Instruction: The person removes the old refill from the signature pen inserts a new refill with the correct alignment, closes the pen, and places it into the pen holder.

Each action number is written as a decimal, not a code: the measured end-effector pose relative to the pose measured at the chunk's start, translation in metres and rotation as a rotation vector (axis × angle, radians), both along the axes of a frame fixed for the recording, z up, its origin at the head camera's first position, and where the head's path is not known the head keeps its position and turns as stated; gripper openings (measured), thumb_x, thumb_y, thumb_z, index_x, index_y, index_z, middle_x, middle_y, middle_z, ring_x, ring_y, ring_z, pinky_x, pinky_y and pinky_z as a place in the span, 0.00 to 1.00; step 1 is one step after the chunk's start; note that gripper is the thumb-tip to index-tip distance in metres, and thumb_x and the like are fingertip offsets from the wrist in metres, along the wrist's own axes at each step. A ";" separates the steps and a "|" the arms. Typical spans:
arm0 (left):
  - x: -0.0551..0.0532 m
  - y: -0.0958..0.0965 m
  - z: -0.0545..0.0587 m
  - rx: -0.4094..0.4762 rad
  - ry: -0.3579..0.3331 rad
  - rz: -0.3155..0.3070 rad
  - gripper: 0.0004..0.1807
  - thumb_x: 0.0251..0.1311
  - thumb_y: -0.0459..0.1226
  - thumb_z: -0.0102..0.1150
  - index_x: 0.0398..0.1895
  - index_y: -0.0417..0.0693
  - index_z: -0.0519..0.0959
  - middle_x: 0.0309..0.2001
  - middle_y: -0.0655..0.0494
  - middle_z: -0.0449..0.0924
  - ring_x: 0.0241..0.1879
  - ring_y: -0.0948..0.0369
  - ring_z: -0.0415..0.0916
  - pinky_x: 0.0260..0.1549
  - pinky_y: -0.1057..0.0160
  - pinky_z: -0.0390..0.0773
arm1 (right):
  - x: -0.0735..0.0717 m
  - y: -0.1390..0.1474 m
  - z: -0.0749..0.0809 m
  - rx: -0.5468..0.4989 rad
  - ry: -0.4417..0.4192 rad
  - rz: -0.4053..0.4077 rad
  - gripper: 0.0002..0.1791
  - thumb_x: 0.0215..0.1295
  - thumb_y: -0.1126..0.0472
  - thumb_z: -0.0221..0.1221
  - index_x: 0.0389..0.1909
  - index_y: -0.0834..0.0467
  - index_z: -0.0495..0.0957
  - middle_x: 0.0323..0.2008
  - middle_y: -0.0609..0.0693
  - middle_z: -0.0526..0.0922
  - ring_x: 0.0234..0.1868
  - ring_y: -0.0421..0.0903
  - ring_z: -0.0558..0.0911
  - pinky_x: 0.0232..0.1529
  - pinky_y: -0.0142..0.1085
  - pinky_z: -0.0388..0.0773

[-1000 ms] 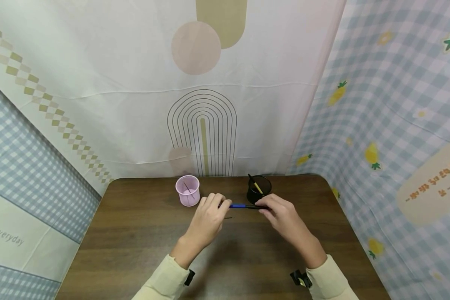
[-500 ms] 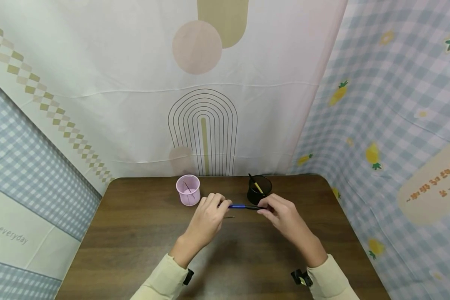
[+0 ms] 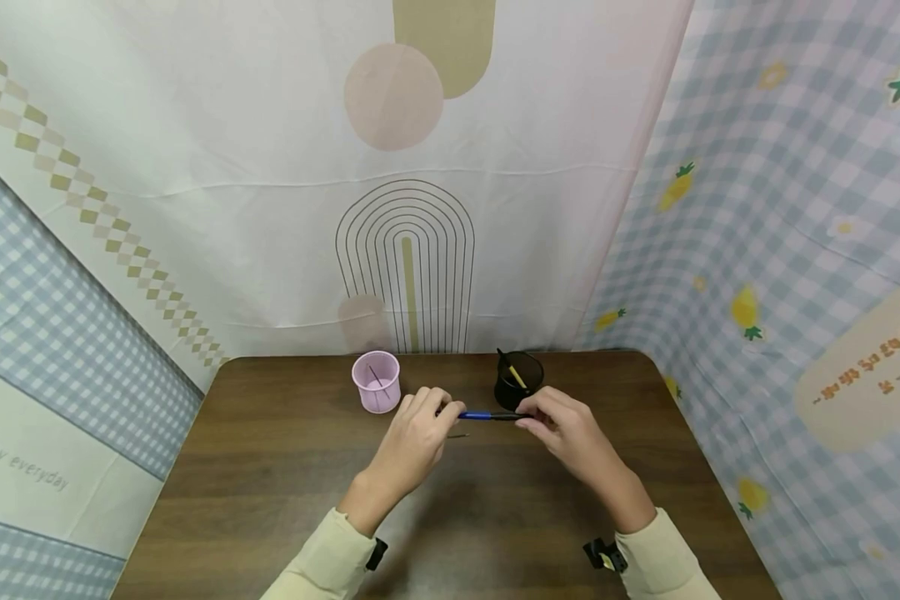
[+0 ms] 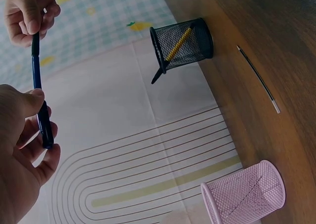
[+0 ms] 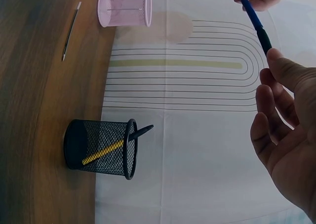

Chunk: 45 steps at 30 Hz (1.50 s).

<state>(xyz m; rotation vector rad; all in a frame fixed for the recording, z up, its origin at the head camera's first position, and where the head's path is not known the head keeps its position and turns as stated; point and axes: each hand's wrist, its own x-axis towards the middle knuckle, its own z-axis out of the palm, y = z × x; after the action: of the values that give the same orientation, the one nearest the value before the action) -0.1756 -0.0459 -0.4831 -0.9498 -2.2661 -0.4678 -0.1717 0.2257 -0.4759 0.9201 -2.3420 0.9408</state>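
Note:
A blue pen with black ends (image 3: 476, 415) is held level between my two hands above the table. My left hand (image 3: 414, 440) grips its left end, with fingers curled round the barrel in the left wrist view. The thumb and fingertips of my right hand (image 3: 568, 429) pinch the black right end. The right wrist view shows the other right fingers loosely curled and touching nothing. Below the pen, a thin pen refill (image 4: 259, 80) with a clear end lies on the wooden table (image 3: 270, 483).
A pink mesh cup (image 3: 378, 403) stands at the back left with a thin dark stick (image 3: 379, 380) in it. At the back right, just behind my right hand, a black mesh cup (image 3: 506, 393) holds a yellow and black pen (image 4: 177, 46). Patterned cloth hangs behind the table.

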 end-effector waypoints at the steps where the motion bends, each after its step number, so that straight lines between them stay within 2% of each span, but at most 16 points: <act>1: 0.000 0.000 0.000 0.000 0.000 0.001 0.06 0.67 0.36 0.63 0.45 0.47 0.81 0.39 0.54 0.78 0.39 0.57 0.74 0.34 0.60 0.72 | 0.000 0.000 0.000 -0.002 0.001 0.000 0.13 0.56 0.70 0.73 0.39 0.53 0.83 0.36 0.42 0.83 0.33 0.35 0.77 0.34 0.25 0.75; 5: 0.001 0.000 0.000 0.004 0.018 0.008 0.06 0.68 0.35 0.62 0.45 0.47 0.81 0.39 0.55 0.78 0.39 0.57 0.74 0.34 0.60 0.72 | 0.000 -0.001 0.001 -0.001 -0.001 -0.005 0.12 0.57 0.69 0.73 0.39 0.53 0.83 0.36 0.42 0.83 0.33 0.35 0.77 0.32 0.31 0.77; 13: 0.002 0.001 0.003 0.019 0.036 0.011 0.05 0.69 0.36 0.60 0.45 0.47 0.81 0.39 0.55 0.77 0.38 0.57 0.74 0.33 0.61 0.71 | 0.000 -0.002 0.003 0.005 -0.014 -0.016 0.12 0.58 0.68 0.72 0.40 0.53 0.84 0.36 0.42 0.83 0.34 0.35 0.77 0.35 0.22 0.73; 25: 0.003 0.000 0.002 0.026 0.024 0.020 0.05 0.69 0.35 0.60 0.45 0.47 0.81 0.39 0.55 0.78 0.39 0.57 0.74 0.33 0.61 0.71 | 0.000 -0.004 0.005 0.029 -0.029 -0.030 0.09 0.61 0.67 0.70 0.40 0.52 0.85 0.36 0.40 0.84 0.35 0.34 0.77 0.35 0.26 0.76; 31: 0.004 -0.002 0.001 0.029 0.022 0.021 0.06 0.68 0.35 0.60 0.45 0.47 0.81 0.39 0.54 0.78 0.40 0.56 0.75 0.33 0.61 0.71 | 0.001 -0.005 0.003 0.037 -0.047 -0.037 0.12 0.58 0.66 0.73 0.42 0.55 0.85 0.34 0.43 0.83 0.33 0.34 0.78 0.33 0.26 0.78; 36: 0.003 -0.002 0.000 0.040 0.027 0.019 0.06 0.67 0.34 0.62 0.45 0.46 0.81 0.39 0.54 0.78 0.40 0.56 0.75 0.33 0.61 0.71 | 0.002 -0.006 0.003 0.048 -0.035 -0.051 0.17 0.55 0.68 0.75 0.44 0.59 0.81 0.32 0.45 0.81 0.32 0.34 0.79 0.32 0.27 0.80; 45: 0.004 -0.003 0.003 0.044 0.026 0.015 0.07 0.67 0.35 0.63 0.45 0.46 0.81 0.39 0.54 0.78 0.39 0.56 0.76 0.33 0.61 0.71 | 0.001 -0.005 0.002 0.037 0.004 -0.067 0.17 0.54 0.70 0.75 0.39 0.54 0.80 0.32 0.41 0.78 0.34 0.34 0.77 0.34 0.25 0.76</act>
<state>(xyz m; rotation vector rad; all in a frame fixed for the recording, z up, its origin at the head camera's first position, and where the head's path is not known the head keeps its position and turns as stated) -0.1717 -0.0485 -0.4805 -0.9106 -2.2294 -0.4944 -0.1703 0.2206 -0.4739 0.8519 -2.3785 0.8712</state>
